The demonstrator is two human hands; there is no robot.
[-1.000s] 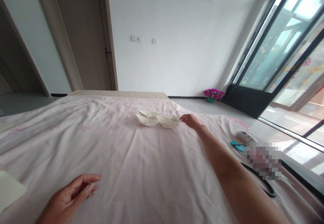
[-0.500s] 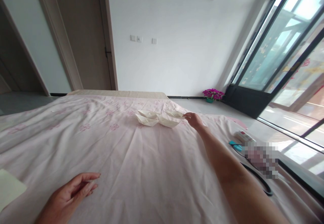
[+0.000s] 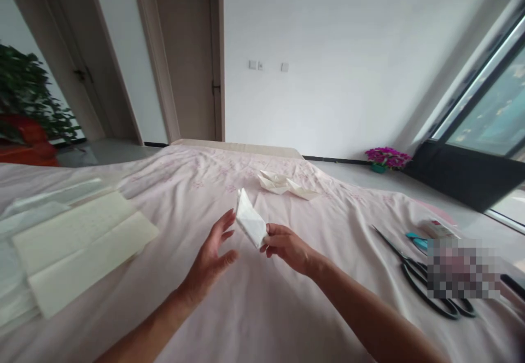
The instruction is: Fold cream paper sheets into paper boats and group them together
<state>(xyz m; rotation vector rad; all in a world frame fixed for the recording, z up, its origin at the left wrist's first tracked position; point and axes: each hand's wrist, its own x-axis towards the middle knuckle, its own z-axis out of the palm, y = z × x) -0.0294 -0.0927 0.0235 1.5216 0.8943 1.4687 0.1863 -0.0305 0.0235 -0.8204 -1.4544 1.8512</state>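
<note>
My right hand (image 3: 285, 245) pinches one end of a white paper boat (image 3: 251, 221), which is tilted up over the sheet and looks flat from this side. Close to the boat's left side is my left hand (image 3: 218, 243), its fingers apart and the thumb stretched out, with nothing in it. Farther back, more folded paper boats (image 3: 283, 184) rest bunched together on the pale pink bedsheet (image 3: 197, 319). They overlap, so I cannot make out each one.
Creased cream paper sheets (image 3: 88, 243) lie at the left beside clear plastic wrapping (image 3: 16, 275). Black-handled scissors (image 3: 422, 275) are at the right, near a small box (image 3: 438, 229), a turquoise item (image 3: 416, 240) and a blurred-out patch. Beyond the bed are a wall, doors and potted flowers.
My right hand has come back from the group of boats with one in its grip. The left hand has moved up and right towards it. The view has swung left.
</note>
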